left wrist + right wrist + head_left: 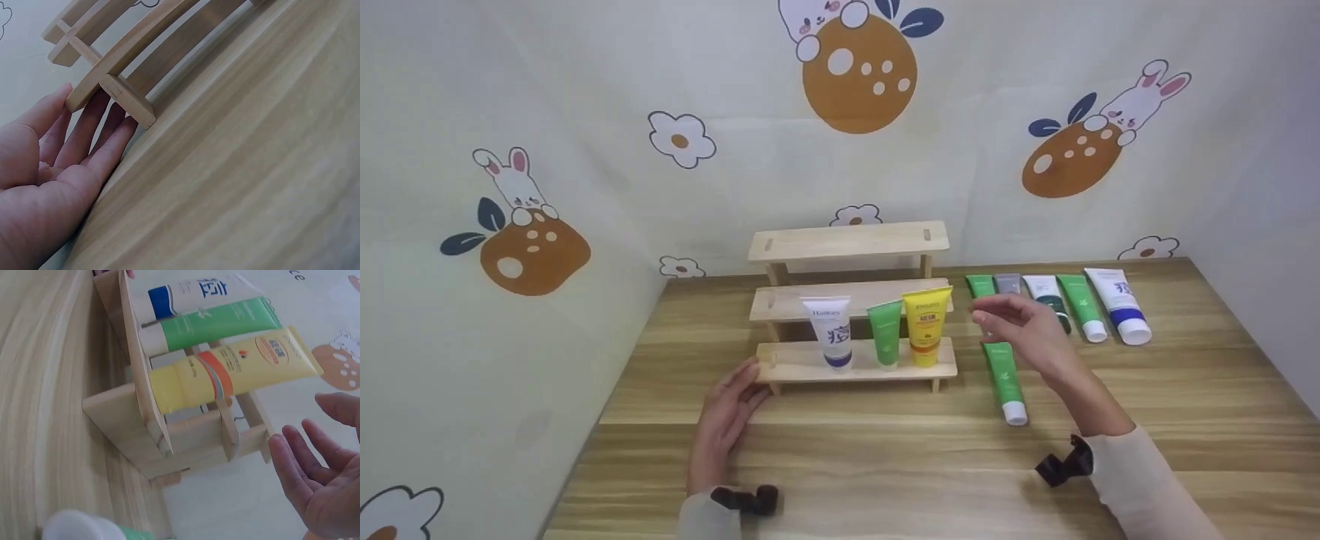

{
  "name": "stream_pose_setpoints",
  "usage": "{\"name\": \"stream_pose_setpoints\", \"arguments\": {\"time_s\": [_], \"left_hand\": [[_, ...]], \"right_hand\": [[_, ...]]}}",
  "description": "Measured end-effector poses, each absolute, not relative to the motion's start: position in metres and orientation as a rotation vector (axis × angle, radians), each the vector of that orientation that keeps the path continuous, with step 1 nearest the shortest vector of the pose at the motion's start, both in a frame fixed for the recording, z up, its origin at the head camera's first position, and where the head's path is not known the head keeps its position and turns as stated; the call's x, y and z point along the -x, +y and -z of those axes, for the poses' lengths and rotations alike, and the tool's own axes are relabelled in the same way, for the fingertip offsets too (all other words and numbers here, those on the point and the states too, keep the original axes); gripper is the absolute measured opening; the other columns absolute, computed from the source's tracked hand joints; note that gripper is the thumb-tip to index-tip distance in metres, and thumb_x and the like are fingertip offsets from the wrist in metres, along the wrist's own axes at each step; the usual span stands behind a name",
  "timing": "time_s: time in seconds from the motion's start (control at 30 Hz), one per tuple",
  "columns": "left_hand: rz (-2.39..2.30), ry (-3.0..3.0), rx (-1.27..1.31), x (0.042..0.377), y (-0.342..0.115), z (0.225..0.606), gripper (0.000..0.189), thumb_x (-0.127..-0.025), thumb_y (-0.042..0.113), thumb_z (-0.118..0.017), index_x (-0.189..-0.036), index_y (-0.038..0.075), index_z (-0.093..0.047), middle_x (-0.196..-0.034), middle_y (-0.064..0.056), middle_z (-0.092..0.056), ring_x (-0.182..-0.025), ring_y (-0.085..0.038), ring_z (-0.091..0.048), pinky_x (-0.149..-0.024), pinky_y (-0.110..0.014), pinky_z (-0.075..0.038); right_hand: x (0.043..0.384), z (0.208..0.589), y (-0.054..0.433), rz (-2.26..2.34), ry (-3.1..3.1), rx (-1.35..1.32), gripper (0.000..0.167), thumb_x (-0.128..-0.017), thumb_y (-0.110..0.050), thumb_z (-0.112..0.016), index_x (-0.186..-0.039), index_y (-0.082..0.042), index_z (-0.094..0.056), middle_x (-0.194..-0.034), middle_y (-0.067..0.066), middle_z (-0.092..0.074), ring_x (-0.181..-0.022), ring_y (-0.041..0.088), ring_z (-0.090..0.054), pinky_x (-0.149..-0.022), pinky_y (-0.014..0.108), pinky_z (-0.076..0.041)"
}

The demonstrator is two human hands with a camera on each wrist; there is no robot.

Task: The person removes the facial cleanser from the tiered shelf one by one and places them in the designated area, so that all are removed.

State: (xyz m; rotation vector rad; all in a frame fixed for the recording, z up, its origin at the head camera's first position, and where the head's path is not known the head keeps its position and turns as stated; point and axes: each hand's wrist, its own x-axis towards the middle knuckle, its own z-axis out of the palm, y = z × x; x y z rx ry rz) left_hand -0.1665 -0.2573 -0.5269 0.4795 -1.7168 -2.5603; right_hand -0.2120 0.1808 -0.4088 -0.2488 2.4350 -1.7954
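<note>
A three-step wooden display stand (855, 367) bears three squeeze tubes on its lowest step. They stand cap down: a white tube (831, 330) with a blue band, a green tube (886, 334) and a yellow tube (928, 326). My left hand (727, 412) holds the left end of that step, thumb at the board's edge and fingers beneath it, as the left wrist view shows (73, 146). To the right of the yellow tube, my right hand (1024, 330) is raised with nothing in it. Its fingers are parted and loosely bent in the right wrist view (326, 478).
Right of the stand a green tube (1005, 382) with a white cap lies on the wooden table (885, 465). Behind it lies a row of several tubes, among them a white-and-blue tube (1119, 304) and another green tube (1081, 306). A printed curtain (735, 187) hangs behind.
</note>
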Motion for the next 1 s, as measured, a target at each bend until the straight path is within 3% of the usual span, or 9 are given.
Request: {"name": "stream_pose_setpoints", "arguments": {"time_s": [0.23,0.47,0.8,1.0], "left_hand": [[2.576,-1.695,-0.475,0.168,-0.258,0.526,0.045,-0.1,0.009,-0.06,-0.14,-0.007,-0.048,-0.12,-0.008,-0.063,-0.106,-0.017,-0.066,-0.096,-0.032,-0.059],[2.586,-1.714,-0.453,0.166,-0.258,0.527,0.05,-0.1,0.011,-0.061,-0.144,-0.007,-0.045,-0.123,-0.007,-0.06,-0.106,-0.015,-0.066,-0.095,-0.03,-0.058],[2.583,-1.737,-0.486,0.17,-0.255,0.528,0.054,-0.1,0.011,-0.061,-0.146,-0.008,-0.041,-0.133,-0.013,-0.056,-0.108,-0.014,-0.065,-0.096,-0.03,-0.058],[2.572,-1.694,-0.497,0.167,-0.256,0.528,0.046,-0.1,0.009,-0.061,-0.14,-0.007,-0.047,-0.12,-0.007,-0.063,-0.106,-0.016,-0.066,-0.094,-0.032,-0.059]], "right_hand": [[0.211,0.399,0.171,1.765,2.458,0.276,0.053,-0.094,-0.041,-0.07,-0.135,-0.009,-0.059,-0.135,0.013,-0.062,-0.11,0.007,-0.062,-0.089,0.02,-0.056],[0.216,0.391,0.155,1.832,2.439,0.277,0.049,-0.095,-0.034,-0.07,-0.133,-0.006,-0.059,-0.134,0.014,-0.062,-0.114,0.006,-0.059,-0.094,0.015,-0.054],[0.217,0.394,0.147,1.924,2.375,0.24,0.054,-0.089,-0.034,-0.077,-0.134,-0.009,-0.06,-0.132,0.012,-0.064,-0.121,0.017,-0.062,-0.094,0.017,-0.055],[0.221,0.4,0.14,1.938,2.295,0.243,0.057,-0.089,-0.034,-0.077,-0.136,-0.008,-0.059,-0.132,0.013,-0.064,-0.117,0.015,-0.063,-0.094,0.02,-0.055]]}}
